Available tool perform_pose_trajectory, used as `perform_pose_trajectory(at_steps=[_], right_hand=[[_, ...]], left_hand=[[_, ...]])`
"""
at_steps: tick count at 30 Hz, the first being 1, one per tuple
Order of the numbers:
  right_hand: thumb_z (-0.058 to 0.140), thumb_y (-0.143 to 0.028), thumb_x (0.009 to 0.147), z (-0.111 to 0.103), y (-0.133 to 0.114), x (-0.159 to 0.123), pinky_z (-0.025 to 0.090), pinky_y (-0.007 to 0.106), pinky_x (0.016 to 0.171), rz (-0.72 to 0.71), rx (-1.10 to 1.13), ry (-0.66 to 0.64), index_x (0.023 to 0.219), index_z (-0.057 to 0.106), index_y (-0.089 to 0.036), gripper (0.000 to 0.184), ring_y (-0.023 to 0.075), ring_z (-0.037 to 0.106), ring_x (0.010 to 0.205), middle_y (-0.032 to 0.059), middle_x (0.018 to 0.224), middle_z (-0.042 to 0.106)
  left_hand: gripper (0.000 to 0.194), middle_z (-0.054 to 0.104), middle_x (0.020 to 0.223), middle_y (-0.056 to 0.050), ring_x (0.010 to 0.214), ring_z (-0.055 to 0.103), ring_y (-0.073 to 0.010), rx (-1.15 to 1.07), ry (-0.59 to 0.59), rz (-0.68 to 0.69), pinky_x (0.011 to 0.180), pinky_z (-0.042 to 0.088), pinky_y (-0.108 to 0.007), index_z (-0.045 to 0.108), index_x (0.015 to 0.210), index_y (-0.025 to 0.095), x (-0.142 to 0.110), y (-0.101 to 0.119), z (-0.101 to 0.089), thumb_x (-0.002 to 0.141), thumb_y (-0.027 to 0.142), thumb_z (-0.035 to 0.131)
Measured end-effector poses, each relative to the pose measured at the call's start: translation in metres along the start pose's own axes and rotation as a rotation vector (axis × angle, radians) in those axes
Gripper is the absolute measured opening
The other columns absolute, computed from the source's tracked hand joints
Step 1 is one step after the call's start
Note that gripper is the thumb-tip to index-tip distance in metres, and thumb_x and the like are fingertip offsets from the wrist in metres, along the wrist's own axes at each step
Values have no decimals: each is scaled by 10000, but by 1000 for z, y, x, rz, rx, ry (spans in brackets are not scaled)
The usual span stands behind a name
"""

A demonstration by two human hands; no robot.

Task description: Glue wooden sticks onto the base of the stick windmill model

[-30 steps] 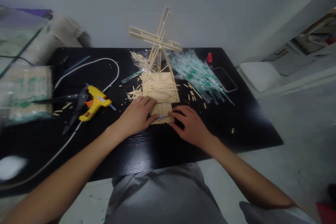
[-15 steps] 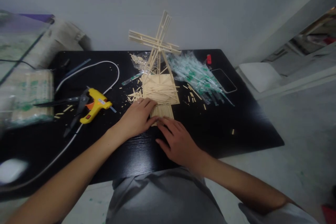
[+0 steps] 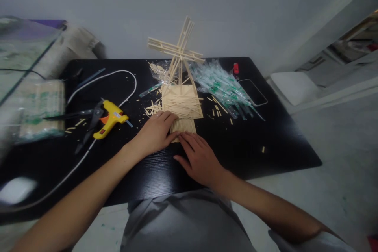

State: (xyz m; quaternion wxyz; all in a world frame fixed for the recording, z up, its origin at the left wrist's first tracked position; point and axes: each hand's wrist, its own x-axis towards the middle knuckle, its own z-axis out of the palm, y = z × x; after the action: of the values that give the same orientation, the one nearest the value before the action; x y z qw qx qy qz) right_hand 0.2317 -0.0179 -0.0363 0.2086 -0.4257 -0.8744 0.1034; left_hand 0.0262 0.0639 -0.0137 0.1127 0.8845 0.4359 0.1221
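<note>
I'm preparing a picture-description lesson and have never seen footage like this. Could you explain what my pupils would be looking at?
There is no machine: these are a person's two bare hands, seen by a camera worn on that person's head, looking forward and down. On the black table stands a windmill-like stick model, with loose sticks across its base. A yellow glue gun lies to the left, plastic packets to the right. The left hand rests at a small stick panel; the right hand has its fingers at the panel's near end. Neither clearly lifts anything.
</note>
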Motion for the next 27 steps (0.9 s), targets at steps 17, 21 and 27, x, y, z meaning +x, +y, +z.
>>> perform_pose_trajectory(at_steps=[17,21,27], right_hand=[[543,-395,1064,7,-3,2,504,512,1150,2,-44,38,1435,581,-48,509,334,584,1335,231,1405,646],[525,-410,1072,10,-3,2,510,505,1142,4,-53,44,1443,573,-52,517,329,582,1332,225,1403,647],[545,-409,1065,12,-2,2,507,497,1138,-9,-75,57,1436,573,-39,525,334,589,1317,230,1382,654]], left_hand=[[393,656,1339,-116,1258,614,-285,-55,113,-66,1112,490,-459,600,1331,194,-2,-12,-34,1015,408,506],[398,682,1218,-121,1178,637,-316,82,139,-275,1079,497,-504,663,1195,174,-19,-34,-79,996,463,476],[508,637,1227,-220,1182,636,-410,311,35,-732,1026,514,-555,594,1225,105,-61,-70,-106,894,478,504]])
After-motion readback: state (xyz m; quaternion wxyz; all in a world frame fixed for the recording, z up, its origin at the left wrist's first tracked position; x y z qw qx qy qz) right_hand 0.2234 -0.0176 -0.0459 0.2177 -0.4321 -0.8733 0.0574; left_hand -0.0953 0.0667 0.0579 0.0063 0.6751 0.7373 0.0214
